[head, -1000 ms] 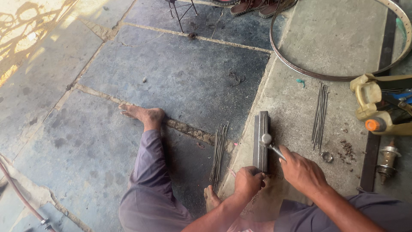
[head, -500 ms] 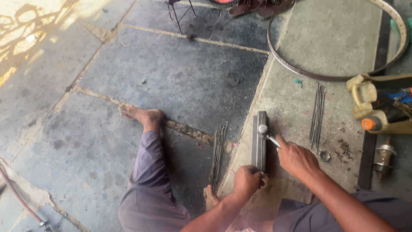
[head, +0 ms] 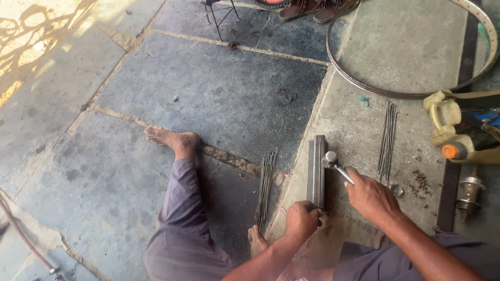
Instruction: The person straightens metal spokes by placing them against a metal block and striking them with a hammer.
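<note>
Person sits on a stone floor, legs out, bare left foot flat on the slabs.

Left hand: fingers curled shut at the near end of a short grey metal bar, pinning something against it. Too small to tell whether a spoke is under the fingers.

Right hand: fist closed around the handle of a small hammer. Hammer head sits right at the bar's right edge, about mid-length; touching or just above, cannot tell.

Metal bar lies on the raised concrete strip, long axis pointing away from the person, between the two hands.

Around it:
- Bundle of thin spokes on the darker slab, just left of the bar, roughly parallel to it.
- Second bundle of spokes on the concrete, right of the hammer, well clear of the bar.
- Small metal ring just beside the right hand.
- Bare wheel rim lying flat further out on the concrete.
- Yellowish plastic jug with an orange cap at the right edge, with a wheel hub below it.
- Sandals at the top edge.
</note>
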